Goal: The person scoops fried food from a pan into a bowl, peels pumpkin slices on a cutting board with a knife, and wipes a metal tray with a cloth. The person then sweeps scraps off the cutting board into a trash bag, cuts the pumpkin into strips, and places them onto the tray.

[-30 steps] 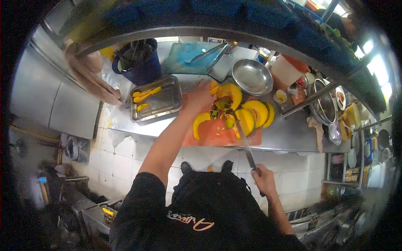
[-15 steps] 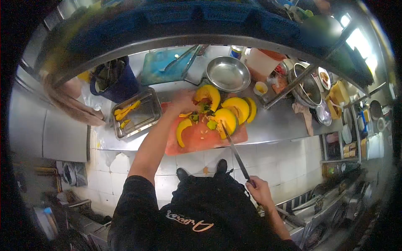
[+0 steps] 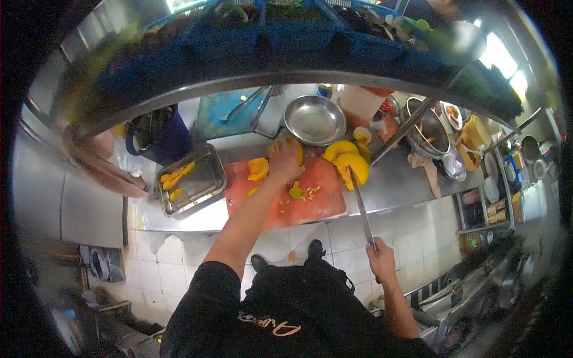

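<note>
My left hand [image 3: 287, 162] reaches over the red cutting board [image 3: 322, 206], its fingers closed over a pumpkin piece [image 3: 296, 147] that they partly hide. In my right hand [image 3: 382, 261] is the handle of a long knife [image 3: 365, 218]. The blade points away from me, and its tip meets a cut pumpkin wedge [image 3: 359, 169] at the board's right edge. How deep the tip goes I cannot tell. Another pumpkin wedge [image 3: 339, 149] lies behind that one. A smaller pumpkin chunk [image 3: 258, 169] sits left of my left hand. Loose seeds [image 3: 311, 193] are scattered on the board.
A metal tray [image 3: 206, 179] with pumpkin strips stands left of the board, beside a dark blue bucket [image 3: 170, 140]. Behind are a steel bowl [image 3: 315, 121] and a blue board [image 3: 224, 119] with tongs. A shelf edge [image 3: 268, 77] overhangs the counter; a metal post [image 3: 403, 132] rises at right.
My right hand and the knife have moved right, and the pumpkin wedges have shifted right off most of the board. My left hand has moved right onto a pumpkin piece.
</note>
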Motion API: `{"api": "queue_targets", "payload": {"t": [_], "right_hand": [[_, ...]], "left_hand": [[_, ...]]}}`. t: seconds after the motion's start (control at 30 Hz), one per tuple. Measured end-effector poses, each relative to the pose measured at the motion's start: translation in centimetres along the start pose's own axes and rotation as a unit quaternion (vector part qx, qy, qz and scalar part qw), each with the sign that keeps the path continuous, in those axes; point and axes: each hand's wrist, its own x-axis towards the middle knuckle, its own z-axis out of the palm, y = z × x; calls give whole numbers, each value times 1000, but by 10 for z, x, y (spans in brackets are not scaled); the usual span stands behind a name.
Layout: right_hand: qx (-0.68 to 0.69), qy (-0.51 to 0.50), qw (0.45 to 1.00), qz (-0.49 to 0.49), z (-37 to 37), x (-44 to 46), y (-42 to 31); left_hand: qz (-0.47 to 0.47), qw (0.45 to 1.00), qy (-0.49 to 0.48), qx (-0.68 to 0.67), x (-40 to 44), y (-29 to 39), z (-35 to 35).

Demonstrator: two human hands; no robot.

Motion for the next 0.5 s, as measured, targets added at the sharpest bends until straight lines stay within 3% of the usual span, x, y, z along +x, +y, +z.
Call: {"api": "queue_targets", "payload": {"t": [0.23, 0.33, 0.43, 0.5], "right_hand": [[20, 7, 1000, -14, 9, 6, 25], [36, -14, 999, 3, 17, 7, 40], [60, -13, 998, -20, 16, 6, 43], [56, -15, 998, -6, 15, 2, 41]], "left_hand": [[-85, 995, -52, -2, 24, -46, 15], [-111, 993, -31, -23, -5, -28, -28], [-212, 970, -66, -98, -14, -23, -49], [-200, 972, -66, -105, -19, -25, -58]]}}
